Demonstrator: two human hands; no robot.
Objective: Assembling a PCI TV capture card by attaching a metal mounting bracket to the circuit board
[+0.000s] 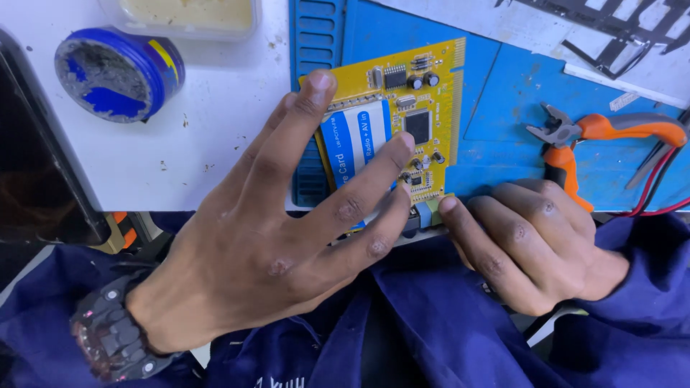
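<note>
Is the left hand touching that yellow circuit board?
Touching. The head view shows the left hand spread over the yellow circuit board, fingertips pressing its surface.

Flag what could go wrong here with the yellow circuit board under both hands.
1. The left hand lies with bare fingers on the yellow circuit board, so its chips could be smudged or pressed.
2. The right hand pinches only the board's near edge, which seems to overhang the blue mat; it might slip.
3. The orange pliers lie close and could be knocked.
</note>
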